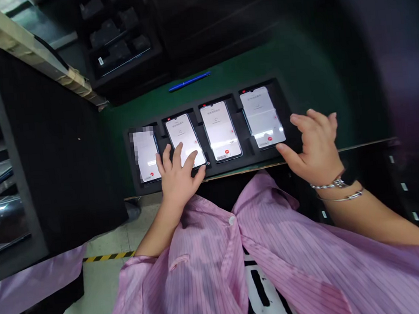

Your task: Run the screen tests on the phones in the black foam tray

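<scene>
Left hand [180, 179] is resting low on the tray row, fingers [191, 161] spread wide and holding nothing. Their tips are lying on the lower part of the second smartphone [185, 139] from the left, and the little-finger side is reaching toward the right edge of the leftmost smartphone [146, 155], whose screen is pixelated. Right hand [314, 152] is hovering at the right end of the row, fingers [311, 117] also spread wide and empty. Its thumb [287, 153] is sitting just beside the lower edge of the rightmost smartphone [263, 117], while the other fingers are arching past that phone's right side; contact cannot be confirmed. A third smartphone [222, 131] is lying between the two hands, untouched, with its screen lit like the others. All four phones are seated in separate recesses of a black foam tray [247, 161], which is running across just beyond the fingers. A metal watch [340, 182] and a thin bangle [341, 196] are circling the right wrist, above a pink striped smock [204, 256]. Beyond the fingertips and the tray, a blue pen [189, 81] is lying on a green work mat [307, 58]. Farther on, a dark case [120, 42] is holding black trays.
</scene>
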`<state>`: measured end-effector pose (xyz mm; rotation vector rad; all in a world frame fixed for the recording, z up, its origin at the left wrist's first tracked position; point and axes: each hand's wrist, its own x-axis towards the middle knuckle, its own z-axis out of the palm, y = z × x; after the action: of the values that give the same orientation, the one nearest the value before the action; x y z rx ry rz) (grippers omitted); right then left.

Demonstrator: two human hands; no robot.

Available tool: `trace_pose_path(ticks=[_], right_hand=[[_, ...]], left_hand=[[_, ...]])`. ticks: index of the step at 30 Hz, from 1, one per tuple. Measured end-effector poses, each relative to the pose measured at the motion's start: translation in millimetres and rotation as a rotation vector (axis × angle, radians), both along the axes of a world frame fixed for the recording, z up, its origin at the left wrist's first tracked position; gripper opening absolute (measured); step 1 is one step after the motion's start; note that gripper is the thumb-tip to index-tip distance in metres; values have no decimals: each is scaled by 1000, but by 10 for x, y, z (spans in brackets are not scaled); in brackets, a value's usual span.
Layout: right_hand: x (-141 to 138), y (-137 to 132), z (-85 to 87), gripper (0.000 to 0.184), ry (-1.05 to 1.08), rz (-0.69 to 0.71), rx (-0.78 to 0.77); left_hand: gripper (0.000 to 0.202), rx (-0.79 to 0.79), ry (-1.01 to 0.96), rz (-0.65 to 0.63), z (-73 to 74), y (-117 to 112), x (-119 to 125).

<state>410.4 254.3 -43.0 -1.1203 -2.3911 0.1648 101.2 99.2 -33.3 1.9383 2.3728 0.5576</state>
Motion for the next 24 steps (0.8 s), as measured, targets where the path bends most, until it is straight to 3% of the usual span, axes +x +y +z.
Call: trace_pose_path(ticks=[3, 6, 9, 13, 16, 19, 22, 24], right_hand=[[61, 17, -134, 59, 0, 61, -33], [50, 5, -163, 59, 0, 77, -62], [18, 3, 7, 60, 33, 81, -100], [-195, 122, 340, 53, 130, 119, -151], [-659, 406, 409, 48, 145, 211, -135], [-1351, 761, 453, 43, 13, 294, -154], [-1957, 983, 763, 37, -204, 304, -184], [-2203, 1051, 1061, 26, -324, 268, -174]], left_hand=[[50, 95, -84, 16, 100, -143, -149], [52, 203, -75, 134, 203, -408, -376], [46, 157, -29, 230, 204, -659, -557], [47, 78, -37, 237, 48, -755, -629], [50, 53, -2, 274, -64, -704, -644], [41, 41, 49, 280, -79, -690, -688], [38, 98, 49, 284, -10, -717, -722], [51, 182, 16, 280, 17, -659, -775]])
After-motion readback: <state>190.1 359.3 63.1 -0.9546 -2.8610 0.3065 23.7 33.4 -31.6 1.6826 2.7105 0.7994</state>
